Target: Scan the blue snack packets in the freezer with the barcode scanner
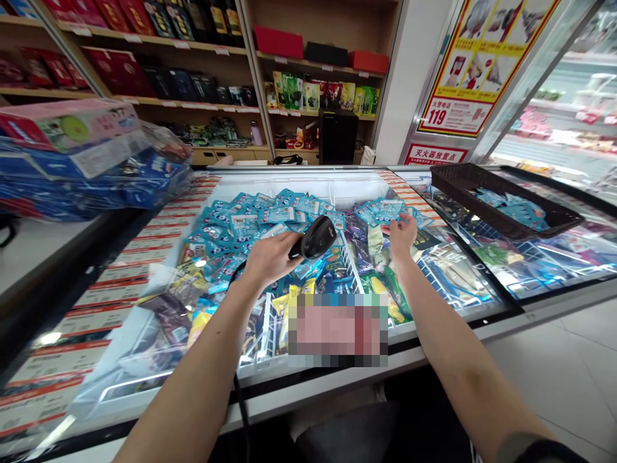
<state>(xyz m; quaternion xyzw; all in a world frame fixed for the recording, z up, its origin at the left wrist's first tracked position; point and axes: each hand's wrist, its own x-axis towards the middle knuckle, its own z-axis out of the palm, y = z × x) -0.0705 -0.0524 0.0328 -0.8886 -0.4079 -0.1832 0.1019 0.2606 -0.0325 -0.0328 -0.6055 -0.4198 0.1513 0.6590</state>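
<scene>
My left hand (271, 258) is wrapped round a black barcode scanner (318, 238), its head pointing right and its cable hanging down. Under and beyond it, many light-blue packets (241, 222) lie heaped on the glass top of a freezer. My right hand (403, 235) is at a smaller group of the same blue packets (380, 211) to the right, its fingers curled at the edge of a packet. How firmly it grips is partly hidden. Below the glass, bagged frozen goods (359, 247) sit in white wire baskets (351, 263).
A brown basket (457, 183) holding more blue packets stands on the right-hand freezer glass. Boxes and blue bags (96, 161) are stacked at the left. Price-label strips (120, 296) run along the freezer. Shelves of goods (308, 61) stand behind, beside a fire-safety poster (482, 64).
</scene>
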